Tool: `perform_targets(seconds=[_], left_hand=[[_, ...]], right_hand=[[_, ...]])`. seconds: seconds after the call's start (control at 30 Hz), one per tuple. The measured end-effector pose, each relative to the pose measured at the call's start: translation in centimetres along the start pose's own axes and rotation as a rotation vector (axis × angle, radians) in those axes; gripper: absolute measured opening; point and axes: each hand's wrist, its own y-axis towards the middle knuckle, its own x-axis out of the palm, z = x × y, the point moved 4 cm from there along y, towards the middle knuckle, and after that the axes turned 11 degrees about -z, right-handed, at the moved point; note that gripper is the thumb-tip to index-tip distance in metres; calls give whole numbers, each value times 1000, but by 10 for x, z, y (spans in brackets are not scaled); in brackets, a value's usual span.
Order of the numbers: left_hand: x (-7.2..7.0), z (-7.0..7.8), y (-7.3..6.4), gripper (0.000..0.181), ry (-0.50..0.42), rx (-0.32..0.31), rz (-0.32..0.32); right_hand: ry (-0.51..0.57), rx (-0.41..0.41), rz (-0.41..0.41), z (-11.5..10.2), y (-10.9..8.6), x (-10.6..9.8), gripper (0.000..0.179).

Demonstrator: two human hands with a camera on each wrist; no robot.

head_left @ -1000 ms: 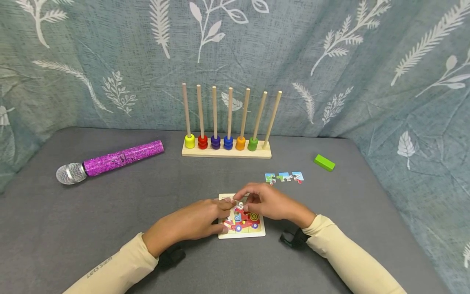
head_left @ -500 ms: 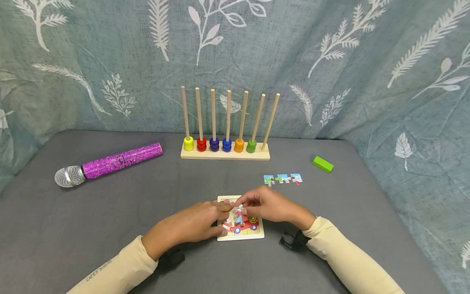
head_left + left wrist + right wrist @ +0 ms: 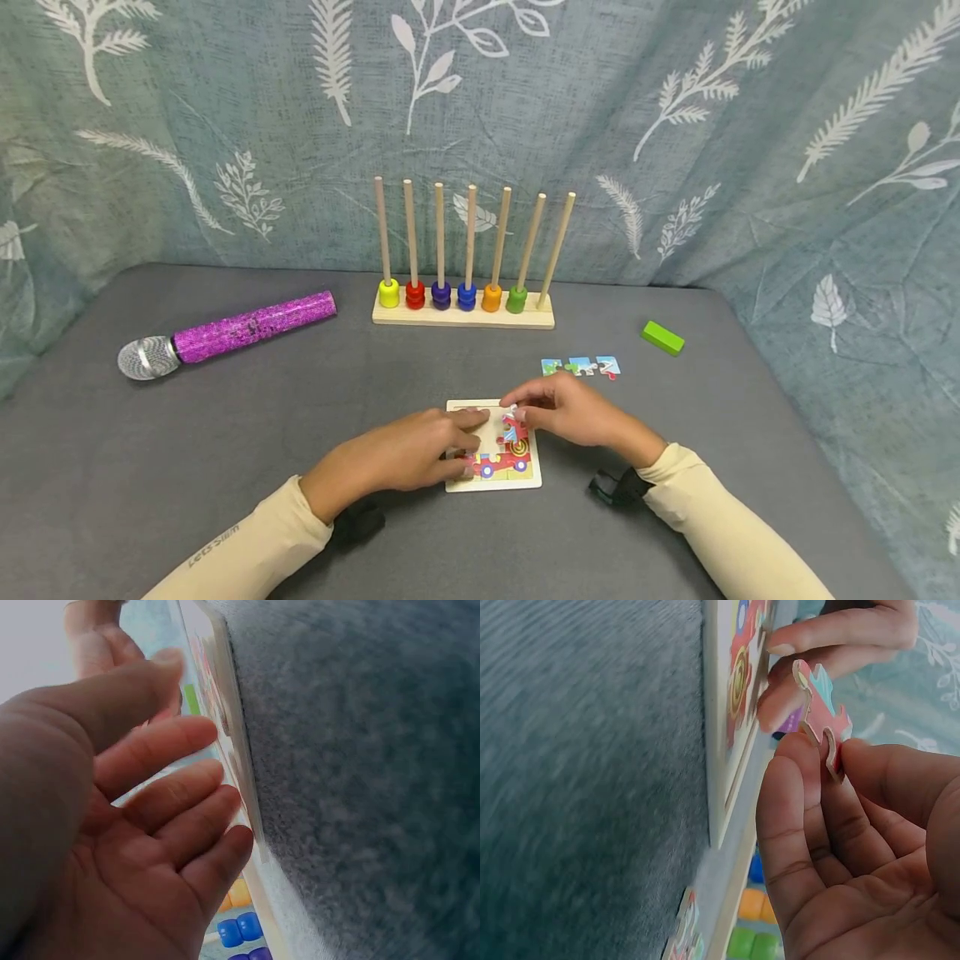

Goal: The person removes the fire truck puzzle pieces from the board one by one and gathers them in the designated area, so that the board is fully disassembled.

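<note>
My right hand pinches a red and light-blue puzzle piece between thumb and fingers, lifted off the tray in the right wrist view. Below it lies a small wooden puzzle tray with a pale frame. Fitted pieces along its near side show a red car with blue wheels; bare wood shows in the middle. My left hand lies over the tray's left side, its fingers extended and fingertips at the board. In the left wrist view the left fingers look straight and hold nothing.
Three loose puzzle pieces lie in a row beyond the right hand. A green block sits farther right. At the back stands a wooden peg rack with coloured beads. A glittery purple microphone lies at the left.
The right hand has lifted the red and light-blue piece from the middle of the tray and moved it slightly right, uncovering bare wood. The left hand stays at the tray, its fingers spread more.
</note>
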Motion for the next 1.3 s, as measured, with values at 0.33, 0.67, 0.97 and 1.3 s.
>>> perform_targets(seconds=[0.33, 0.67, 0.97, 1.3], left_hand=[[4, 1, 3, 47, -17, -54, -106], [6, 4, 1, 55, 60, -32, -141], [4, 0, 3, 58, 48, -23, -141], [6, 0, -1, 51, 0, -15, -141]], right_hand=[[-7, 23, 51, -4, -5, -13, 21], [5, 72, 76, -1, -11, -21, 22], [64, 97, 98, 4, -22, -31, 23], [73, 124, 126, 13, -35, -35, 22]])
